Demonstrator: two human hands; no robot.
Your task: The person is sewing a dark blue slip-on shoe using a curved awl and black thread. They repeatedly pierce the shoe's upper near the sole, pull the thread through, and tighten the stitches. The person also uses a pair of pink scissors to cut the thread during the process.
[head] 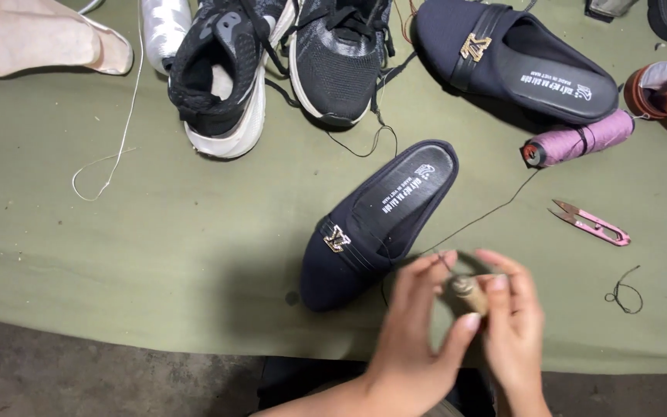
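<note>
Landmark = near navy slip-on shoe [376, 224] w/ gold buckle, lying on olive-covered counter [156, 255]; its long axis runs diagonal, toe toward lower left, open heel toward upper right. Both hands are seen just right of & below its toe end, close but apart from it. Small wooden-handled tool [468, 293] (awl-like, blurred; tip can't be made out) is pinched betw. both hands: left hand [418, 332] curled under it w/ thumb on handle, right hand [515, 324] closed on it from right side. Left hand is nearer the shoe. Dark thread [488, 212] is run from the hands up-right to a purple spool [580, 139], well right of shoe's heel. Pink snips [590, 223] are laid right of shoe, near thread. Matching navy shoe [515, 58] & black sneakers [272, 66] are set beyond the landmark, far side.
</note>
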